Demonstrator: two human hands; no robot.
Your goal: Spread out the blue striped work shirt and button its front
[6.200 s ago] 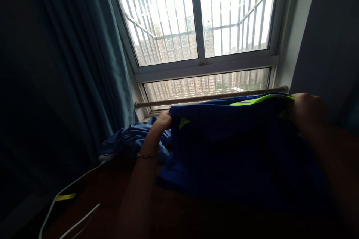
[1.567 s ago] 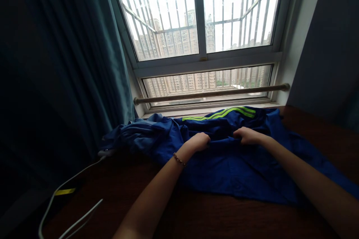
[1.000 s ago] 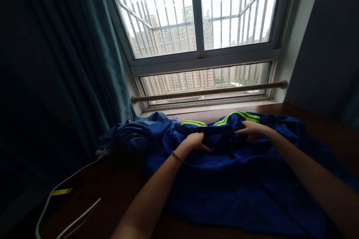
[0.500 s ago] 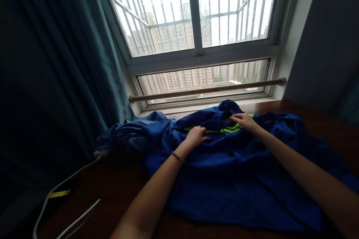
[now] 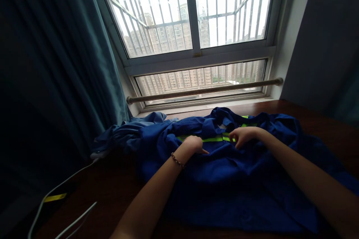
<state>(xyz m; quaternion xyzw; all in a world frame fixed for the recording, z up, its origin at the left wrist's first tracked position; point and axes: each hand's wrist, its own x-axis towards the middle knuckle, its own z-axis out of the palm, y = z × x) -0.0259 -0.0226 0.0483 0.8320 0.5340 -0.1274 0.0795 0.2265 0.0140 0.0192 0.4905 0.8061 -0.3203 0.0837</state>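
A blue jacket (image 5: 224, 194) with neon yellow-green stripes lies spread and rumpled on the brown wooden surface, its collar toward the window. My left hand (image 5: 195, 145), with a beaded bracelet at the wrist, is closed on the cloth just below a stripe; its fingertips are partly hidden. To its right, my right hand (image 5: 244, 135) has curled fingers and thumb pinching the front of the jacket below the collar. A small fold of cloth rises between the two hands.
Lighter blue cloth (image 5: 148, 119) lies bunched at the left, beside the curtain (image 5: 106, 63). A white cable (image 5: 67, 180) runs along the left side, near a yellow strip (image 5: 55, 197). Behind the jacket, a rail (image 5: 204, 91) crosses the barred window.
Both hands have come down toward me, the right one leaving the collar area for the jacket's front. The cloth near the collar has shifted, and the view has tilted slightly.
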